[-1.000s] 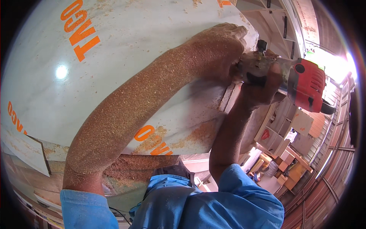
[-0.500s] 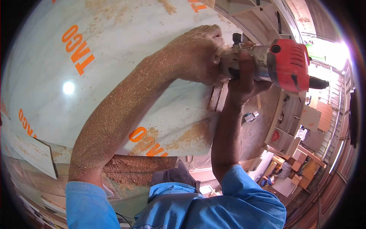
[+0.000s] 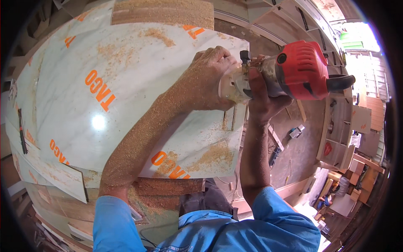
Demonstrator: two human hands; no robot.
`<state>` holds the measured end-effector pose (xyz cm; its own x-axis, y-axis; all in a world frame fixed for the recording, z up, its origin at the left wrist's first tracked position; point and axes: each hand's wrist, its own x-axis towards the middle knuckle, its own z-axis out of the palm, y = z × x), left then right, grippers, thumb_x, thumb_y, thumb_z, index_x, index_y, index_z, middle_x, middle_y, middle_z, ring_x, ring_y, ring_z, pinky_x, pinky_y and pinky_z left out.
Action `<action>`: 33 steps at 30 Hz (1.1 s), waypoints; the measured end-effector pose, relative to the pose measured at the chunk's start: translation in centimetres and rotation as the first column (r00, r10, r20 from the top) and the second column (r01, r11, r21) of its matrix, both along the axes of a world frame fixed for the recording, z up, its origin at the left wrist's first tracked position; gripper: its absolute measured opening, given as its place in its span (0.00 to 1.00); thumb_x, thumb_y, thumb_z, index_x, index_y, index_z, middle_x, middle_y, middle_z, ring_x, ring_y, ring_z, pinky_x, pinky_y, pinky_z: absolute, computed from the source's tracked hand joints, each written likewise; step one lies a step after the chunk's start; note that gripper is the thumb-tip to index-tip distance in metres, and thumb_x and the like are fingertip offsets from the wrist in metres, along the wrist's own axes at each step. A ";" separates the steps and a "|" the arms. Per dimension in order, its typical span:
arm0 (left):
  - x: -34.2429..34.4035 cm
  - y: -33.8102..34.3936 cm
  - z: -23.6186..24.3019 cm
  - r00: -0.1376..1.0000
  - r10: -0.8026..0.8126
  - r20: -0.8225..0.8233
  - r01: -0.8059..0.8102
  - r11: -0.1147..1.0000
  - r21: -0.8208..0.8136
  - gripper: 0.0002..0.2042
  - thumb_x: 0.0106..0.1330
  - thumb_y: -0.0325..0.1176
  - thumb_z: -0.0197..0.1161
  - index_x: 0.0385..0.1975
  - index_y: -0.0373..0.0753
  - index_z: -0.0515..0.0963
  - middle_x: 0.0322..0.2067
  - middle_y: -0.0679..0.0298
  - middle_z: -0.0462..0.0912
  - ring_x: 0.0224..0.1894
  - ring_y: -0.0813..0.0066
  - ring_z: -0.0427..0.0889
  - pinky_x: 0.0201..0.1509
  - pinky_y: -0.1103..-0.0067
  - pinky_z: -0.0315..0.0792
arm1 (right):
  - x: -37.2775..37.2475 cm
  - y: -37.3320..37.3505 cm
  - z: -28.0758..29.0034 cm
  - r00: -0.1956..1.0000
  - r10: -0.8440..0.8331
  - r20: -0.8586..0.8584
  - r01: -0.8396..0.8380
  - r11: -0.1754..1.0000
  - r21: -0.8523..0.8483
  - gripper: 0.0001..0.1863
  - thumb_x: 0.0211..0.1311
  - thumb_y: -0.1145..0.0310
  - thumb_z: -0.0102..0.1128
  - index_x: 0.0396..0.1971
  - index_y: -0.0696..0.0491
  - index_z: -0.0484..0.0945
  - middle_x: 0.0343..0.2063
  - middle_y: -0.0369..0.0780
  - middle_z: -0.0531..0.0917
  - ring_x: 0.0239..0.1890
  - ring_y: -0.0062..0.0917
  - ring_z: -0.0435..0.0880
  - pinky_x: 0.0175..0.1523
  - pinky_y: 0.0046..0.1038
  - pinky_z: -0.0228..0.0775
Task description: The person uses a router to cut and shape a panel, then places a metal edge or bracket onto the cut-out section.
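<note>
My left hand [image 3: 208,80] is closed around the pale base of a red trim router [image 3: 302,69], near the right edge of a white marbled laminate board [image 3: 130,73]. My right hand [image 3: 266,94] wraps the router's metal body from the near side, its thumb across the front. The router lies tipped sideways, its red motor end pointing right, out past the board's edge. Its bit is hidden behind the base and my left fingers. Sawdust coats my left forearm, and two dark slots [image 3: 228,119] show in the board just below the router base.
Sawdust [image 3: 216,153] is heaped on the board's near right part. A slim dark hand tool [image 3: 22,132] lies at the far left. On the floor to the right are a small boxy device [image 3: 296,131] and wood scraps. Open cabinet frames [image 3: 336,122] stand beyond.
The view has shifted, showing more of the board's far side. The router has come slightly nearer along the board's right edge, and its pale base now shows more. Both hands keep their grip.
</note>
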<state>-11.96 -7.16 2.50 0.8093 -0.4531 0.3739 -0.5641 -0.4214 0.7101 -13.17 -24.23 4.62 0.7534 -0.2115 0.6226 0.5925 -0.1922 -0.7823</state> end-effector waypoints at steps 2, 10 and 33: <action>-0.4 -0.7 1.3 1.000 -0.010 -0.014 0.011 1.000 0.015 0.43 0.42 0.48 0.80 0.59 0.31 0.73 0.56 0.50 0.72 0.59 0.49 0.74 0.65 0.61 0.67 | -0.7 -0.8 0.7 0.999 0.001 -0.035 0.001 0.999 0.048 0.25 0.51 0.81 0.71 0.51 0.67 0.77 0.41 0.48 0.86 0.42 0.30 0.88 0.52 0.33 0.80; -7.1 -8.9 6.2 0.992 -0.017 -0.123 0.019 1.000 0.015 0.52 0.46 0.50 0.78 0.70 0.33 0.61 0.56 0.48 0.71 0.63 0.49 0.69 0.69 0.58 0.60 | -7.4 -11.0 1.9 0.984 -0.048 -0.173 0.110 0.923 0.370 0.18 0.60 0.70 0.65 0.46 0.65 0.79 0.40 0.47 0.86 0.39 0.32 0.87 0.48 0.34 0.81; -14.2 -15.6 7.2 0.792 0.167 -0.588 -0.270 0.958 -0.091 0.14 0.73 0.36 0.65 0.51 0.34 0.80 0.48 0.59 0.80 0.52 0.73 0.80 0.58 0.75 0.73 | -17.5 -20.0 -2.0 0.726 0.277 -0.629 0.335 0.656 0.676 0.15 0.67 0.62 0.59 0.47 0.56 0.76 0.38 0.44 0.85 0.36 0.31 0.87 0.39 0.34 0.83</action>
<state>-26.21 -22.73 9.70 0.9680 -0.2124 -0.1335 0.0565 -0.3341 0.9409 -30.63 -44.22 2.58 0.8499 -0.3672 -0.3780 -0.1035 0.5871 -0.8029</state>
